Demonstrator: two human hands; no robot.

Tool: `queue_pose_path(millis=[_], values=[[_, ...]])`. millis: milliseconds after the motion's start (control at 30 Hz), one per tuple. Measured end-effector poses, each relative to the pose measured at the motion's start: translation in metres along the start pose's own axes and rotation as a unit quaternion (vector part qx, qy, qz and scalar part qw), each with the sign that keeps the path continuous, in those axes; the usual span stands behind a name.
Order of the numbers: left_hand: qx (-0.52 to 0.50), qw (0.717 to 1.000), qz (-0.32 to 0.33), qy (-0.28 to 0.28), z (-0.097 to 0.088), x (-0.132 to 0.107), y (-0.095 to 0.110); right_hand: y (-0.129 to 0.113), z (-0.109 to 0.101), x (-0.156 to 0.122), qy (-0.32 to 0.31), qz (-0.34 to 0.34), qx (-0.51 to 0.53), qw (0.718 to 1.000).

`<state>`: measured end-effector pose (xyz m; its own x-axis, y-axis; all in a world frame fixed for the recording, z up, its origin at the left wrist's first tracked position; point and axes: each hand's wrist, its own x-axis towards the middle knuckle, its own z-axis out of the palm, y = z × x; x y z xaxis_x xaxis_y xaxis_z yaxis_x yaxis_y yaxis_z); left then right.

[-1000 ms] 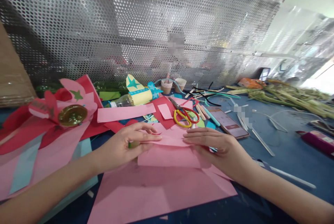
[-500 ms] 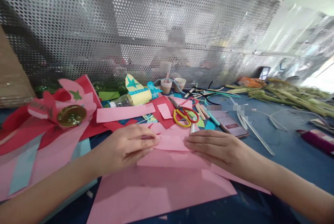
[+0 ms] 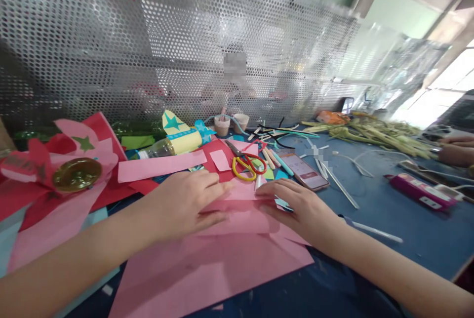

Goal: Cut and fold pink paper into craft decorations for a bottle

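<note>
Paper [image 3: 237,220] under left hand [image 3: 185,204], right hand [image 3: 296,207]

Perforated metal screen [image 3: 155,51] behind blue table [image 3: 388,214]; perhaps windows [image 3: 450,81] rightward.

The blue tabletop [image 3: 407,229] carries a large pink sheet [image 3: 207,273] at the middle of its near edge, with loose red and pink paper [image 3: 55,194] heaped toward the left edge. Around the centre lie yellow-and-red-handled scissors [image 3: 246,164] and, just to their right, a phone [image 3: 305,171] and thin white strips [image 3: 340,187]. Along the far edge sit a paper-finned bottle [image 3: 177,141], two small cups [image 3: 223,125] and green stalks [image 3: 374,133]; a magenta box [image 3: 420,190] lies near the right edge.
</note>
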<state>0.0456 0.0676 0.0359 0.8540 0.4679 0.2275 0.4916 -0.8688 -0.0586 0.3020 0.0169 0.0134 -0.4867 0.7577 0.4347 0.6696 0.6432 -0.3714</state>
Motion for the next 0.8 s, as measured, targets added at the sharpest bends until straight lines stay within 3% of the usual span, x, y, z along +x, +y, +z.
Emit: queue_pose_path(millis=[167,433,633,800], values=[[-0.057,0.989,-0.11,-0.076,-0.007,0.016,0.007,-0.001,0.001,-0.001,0.001,0.007,0.003,1.0],[-0.219,0.943,-0.161,-0.192,-0.009,0.013,-0.012,-0.001,-0.001,0.002,-0.002,0.003,-0.006,1.0],[-0.288,0.93,-0.187,-0.129,0.002,0.008,-0.017,0.0,0.005,0.01,-0.008,0.061,0.022,0.998],[-0.29,0.932,-0.183,-0.116,0.007,0.006,-0.016,-0.006,0.016,0.018,-0.004,0.103,0.045,0.994]])
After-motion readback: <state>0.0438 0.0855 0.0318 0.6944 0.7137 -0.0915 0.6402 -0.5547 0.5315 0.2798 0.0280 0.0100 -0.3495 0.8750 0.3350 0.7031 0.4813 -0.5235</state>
